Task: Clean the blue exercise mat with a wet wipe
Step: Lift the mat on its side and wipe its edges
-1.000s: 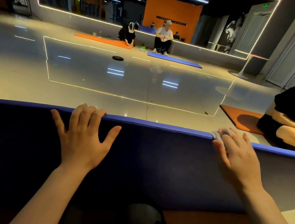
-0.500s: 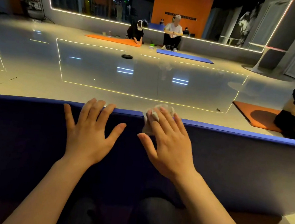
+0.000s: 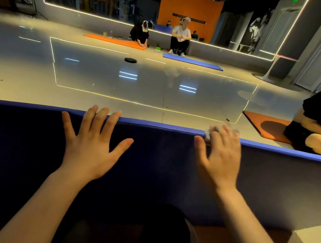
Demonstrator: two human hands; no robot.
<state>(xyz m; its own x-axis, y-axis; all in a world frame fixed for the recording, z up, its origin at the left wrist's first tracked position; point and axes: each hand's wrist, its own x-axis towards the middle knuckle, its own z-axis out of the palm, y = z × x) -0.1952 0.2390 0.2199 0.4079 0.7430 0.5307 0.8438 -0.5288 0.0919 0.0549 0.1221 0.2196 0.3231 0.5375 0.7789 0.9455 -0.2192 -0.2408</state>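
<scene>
Gym floor (image 3: pixel 100 77) | one blue mat (image 3: pixel 149 170) | left hand (image 3: pixel 92 145) flat (fingers spread) | right hand (image 3: pixel 219 159) presses one wipe (image 3: pixel 209 133)

No writing can be read. A dark strip (image 3: pixel 188 20) on the orange wall (image 3: pixel 190 8) carries pale characters too small to make out, and green ceiling signs (image 3: pixel 295 0) glow but stay illegible.
</scene>
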